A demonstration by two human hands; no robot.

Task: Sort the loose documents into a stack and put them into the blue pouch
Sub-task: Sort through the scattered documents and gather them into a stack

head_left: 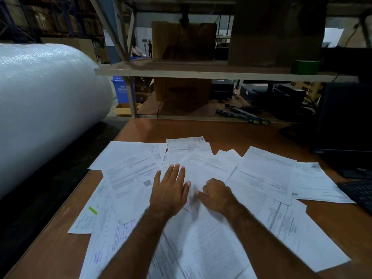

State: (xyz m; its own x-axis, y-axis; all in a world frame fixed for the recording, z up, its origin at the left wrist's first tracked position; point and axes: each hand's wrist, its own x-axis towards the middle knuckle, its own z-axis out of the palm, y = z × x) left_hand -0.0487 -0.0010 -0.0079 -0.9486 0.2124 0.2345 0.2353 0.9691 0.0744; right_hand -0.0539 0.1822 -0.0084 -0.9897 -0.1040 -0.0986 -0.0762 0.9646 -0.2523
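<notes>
Several loose white printed documents [263, 174] lie fanned and overlapping across the brown table [231, 131]. My left hand [170, 188] lies flat with straight fingers on the sheets at the middle of the spread. Right beside it, my right hand [216, 195] has its fingers curled down onto a sheet [198, 172] in the middle; whether it pinches the paper is blurred. No blue pouch is in view.
A big roll of bubble wrap [46, 109] fills the left side. A black keyboard [360, 190] sits at the right edge below a dark monitor [346, 117]. A shelf [201, 70] with cardboard boxes [183, 40] hangs over the table's far end.
</notes>
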